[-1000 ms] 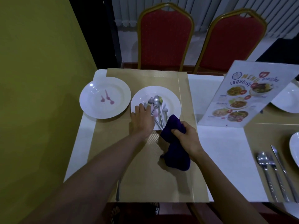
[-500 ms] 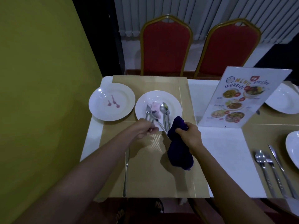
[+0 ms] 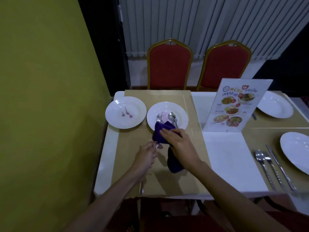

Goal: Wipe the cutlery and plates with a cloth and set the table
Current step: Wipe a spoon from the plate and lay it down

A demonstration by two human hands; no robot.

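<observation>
A white plate (image 3: 181,114) on the tan placemat (image 3: 168,178) holds a spoon (image 3: 171,116) and shows a pink smear. A fork (image 3: 159,117) lies with its tines over this plate. My left hand (image 3: 148,154) pinches the fork's handle end near the plate's front rim. My right hand (image 3: 178,142) holds a purple cloth (image 3: 160,133) folded over the fork's shaft, and the cloth's tail hangs under my wrist. A second white plate (image 3: 117,113) to the left carries reddish-purple smears.
A knife (image 3: 141,188) lies on the placemat beside my left forearm. A menu stand (image 3: 237,104) rises right of centre. Two more plates (image 3: 275,106) and a laid cutlery set (image 3: 267,166) are on the right. The yellow wall borders the table's left edge; two red chairs stand behind.
My left hand took the fork by its handle and drew it toward me. My right hand moved left and laid the cloth over the fork. The view tilted upward.
</observation>
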